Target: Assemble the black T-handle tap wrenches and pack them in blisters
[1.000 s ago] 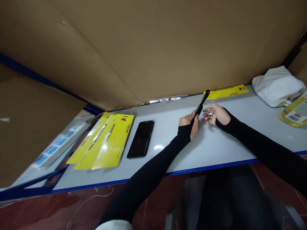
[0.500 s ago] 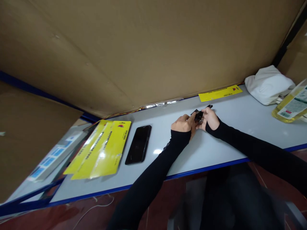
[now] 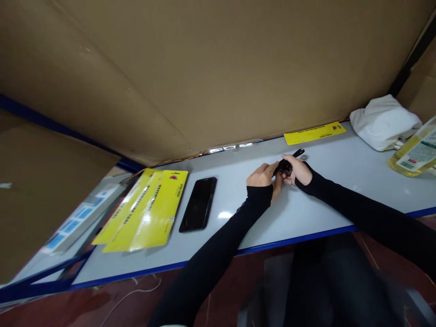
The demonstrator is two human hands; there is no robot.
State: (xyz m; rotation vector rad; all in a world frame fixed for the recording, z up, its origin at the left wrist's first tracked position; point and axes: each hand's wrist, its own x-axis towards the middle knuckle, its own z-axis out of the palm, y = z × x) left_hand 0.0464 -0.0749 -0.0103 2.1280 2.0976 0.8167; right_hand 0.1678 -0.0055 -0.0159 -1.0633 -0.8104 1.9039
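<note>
Between both hands, just over the table, is a black spokeshave, one slim handle with a hole in its end pointing away to the upper right. My left hand is closed around its near left part, which the fingers hide. My right hand grips it from the other side, thumb lying along the top near the base of the far handle. A yellow card printed as woodworking tool packaging lies beyond the hands against the cardboard wall.
A black phone lies left of my hands, beside several overlapping yellow cards. Farther left is a white box with blue patches. On the right stand a white cloth bundle and a bottle of yellow liquid. Cardboard walls the back.
The spokeshave has turned in my hands, so more of its far handle shows. My right thumb has come down over it, and my left index finger no longer points across its top.
</note>
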